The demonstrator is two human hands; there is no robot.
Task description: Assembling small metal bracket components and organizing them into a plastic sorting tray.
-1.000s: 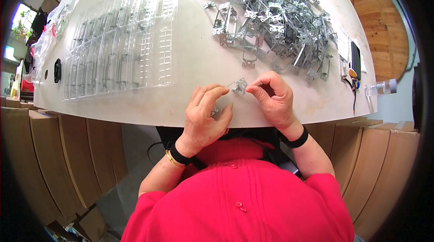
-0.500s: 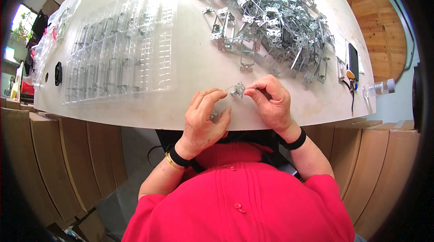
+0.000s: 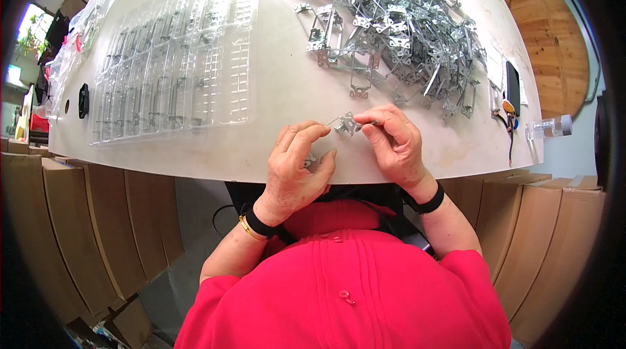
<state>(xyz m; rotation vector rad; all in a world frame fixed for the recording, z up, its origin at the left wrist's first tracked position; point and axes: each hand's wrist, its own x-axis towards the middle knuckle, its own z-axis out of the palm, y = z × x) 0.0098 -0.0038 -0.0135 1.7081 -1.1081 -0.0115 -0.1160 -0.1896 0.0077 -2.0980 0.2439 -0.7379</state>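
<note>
Near the front edge of the table, my left hand (image 3: 297, 163) curls around a small wire-and-plate metal bracket (image 3: 345, 125). One punched plate of it sticks out beyond my fingertips, and another bit of metal shows between thumb and fingers. My right hand (image 3: 396, 147) is closed in a pinch at the right side of that plate. A small dark piece seems to lie between its thumb and index finger, too small to name. Beyond my hands a big heap of similar metal brackets (image 3: 411, 36) is piled up, with a single bracket end (image 3: 358, 91) lying closest to me.
A clear plastic compartment tray (image 3: 241, 82) on the left holds rows of metal parts. A black object (image 3: 83, 101) lies beside it. At right are a dark phone-like slab (image 3: 511, 85), a yellow-handled tool (image 3: 508, 107) and a clear bottle (image 3: 548, 127). Cardboard boxes (image 3: 72, 238) stand below the table.
My right fingertips have shifted slightly and now overlap the edge of the bracket's plate. My left hand keeps its hold. The whole view has moved a little.
</note>
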